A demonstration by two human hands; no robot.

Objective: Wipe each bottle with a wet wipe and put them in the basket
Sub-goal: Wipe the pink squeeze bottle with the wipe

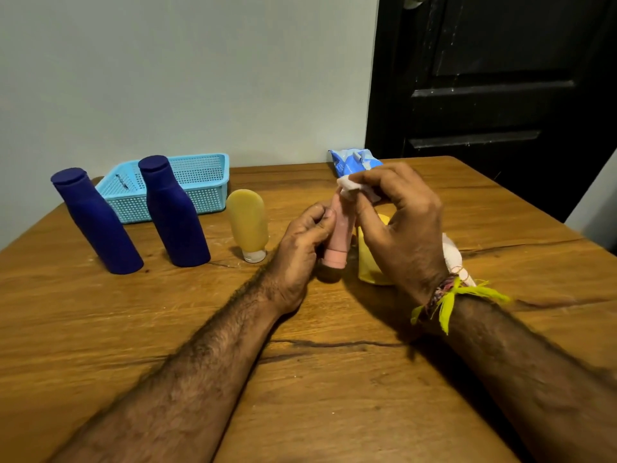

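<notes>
The wiping step was in hand: the left hand (302, 238) gripped a pink tube (340, 235) upright above the tabletop (300, 329), while the right hand (397, 225) pinched a white wet wipe (349, 187) against its top. Next, the tube likely needed carrying to the blue basket (200, 182), which seemed to hold no bottles. Two dark blue bottles (173, 215) and a yellow tube (247, 225) stood unwiped nearby.

You are in a home room, not a lab or shop. You sit at a worn wooden desk (133, 329) with cracks in its grain, pushed against a plain pale wall (167, 78). A dark panelled door (500, 95) stands beside it. Household toiletry bottles (173, 215) and a plastic basket (200, 182) sit on the desk.
</notes>
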